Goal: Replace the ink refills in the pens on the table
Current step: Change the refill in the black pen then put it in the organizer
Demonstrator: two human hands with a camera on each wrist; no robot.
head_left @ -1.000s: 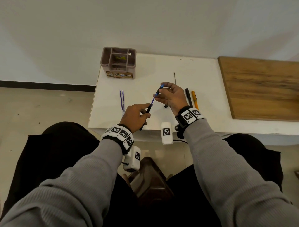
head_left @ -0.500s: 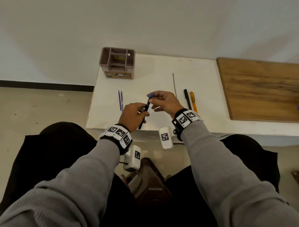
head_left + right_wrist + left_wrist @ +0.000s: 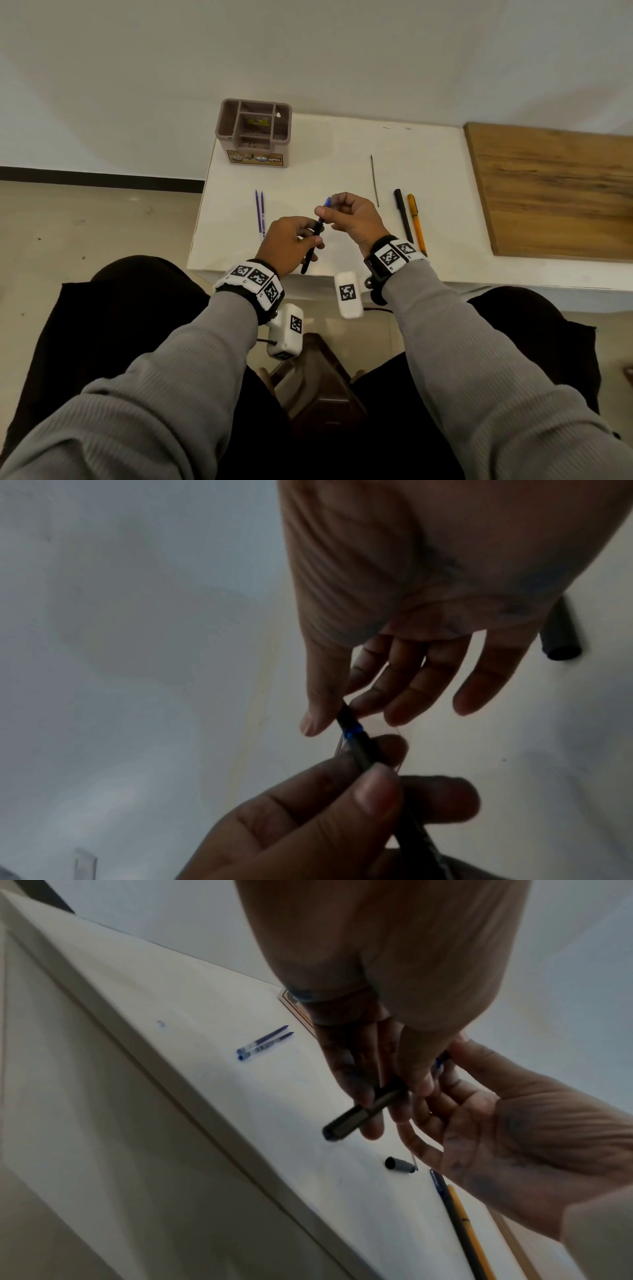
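Note:
My left hand point(image 3: 313, 236) grips a black pen barrel point(image 3: 310, 251) tilted over the white table's point(image 3: 342, 164) front edge. My right hand point(image 3: 325, 212) pinches the blue refill point(image 3: 327, 202) between thumb and forefinger; only its short end sticks out of the barrel's top. In the right wrist view the blue band point(image 3: 352, 730) sits just where the refill meets the barrel point(image 3: 377, 772). Two spare blue refills point(image 3: 259, 214) lie side by side to the left. A thin dark refill point(image 3: 375, 181) lies to the right.
A black pen point(image 3: 403, 216) and an orange pen point(image 3: 417, 224) lie parallel right of my right hand. A small dark pen part point(image 3: 399, 1164) lies under it. A brown organizer point(image 3: 255, 137) stands at the back left, and a wooden board point(image 3: 555, 192) lies at the right.
The blue refill has slid deeper into the black barrel, so much less of it shows. My right hand has come closer to my left.

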